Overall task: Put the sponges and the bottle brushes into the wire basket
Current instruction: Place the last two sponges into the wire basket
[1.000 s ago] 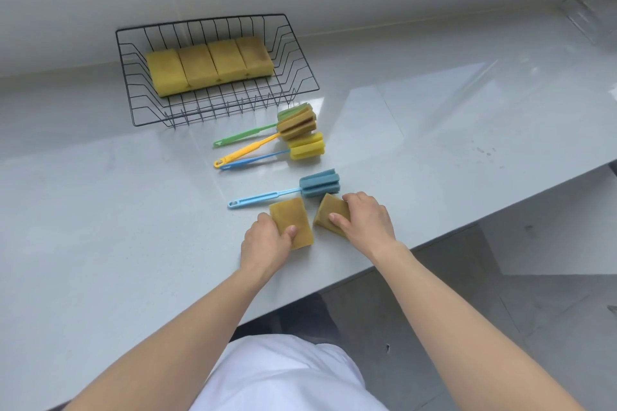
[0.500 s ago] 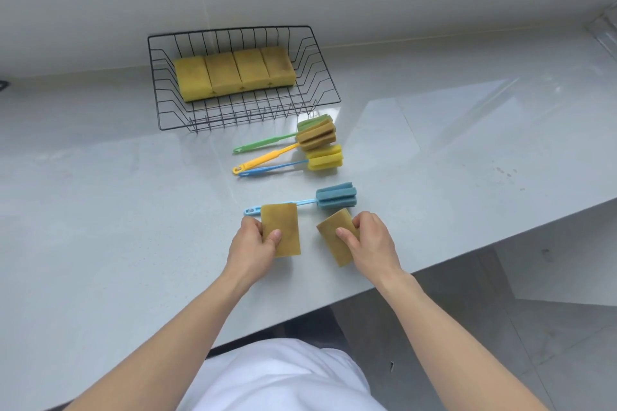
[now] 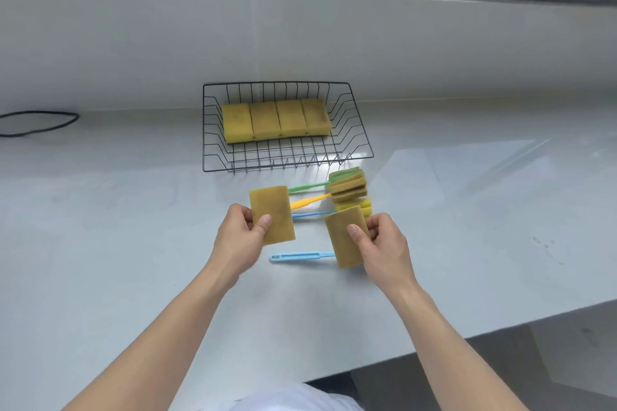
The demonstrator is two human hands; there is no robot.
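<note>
Each hand has a sponge pinched by thumb and fingers, lifted off the surface: left hand [image 3: 238,240] closed on the left sponge [image 3: 272,215], right hand [image 3: 384,245] on the right sponge [image 3: 344,238], probably bound for the wire basket [image 3: 287,163]. Four bottle brushes [image 3: 347,190] wait between; four sponges [image 3: 277,120] line the basket's far side.

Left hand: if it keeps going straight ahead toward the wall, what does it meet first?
Probably the front rim of the wire basket. The left hand holds a sponge raised off the counter, in line with the basket's front half, where the wire floor is bare. Height is unclear, so it may pass over the rim.
</note>
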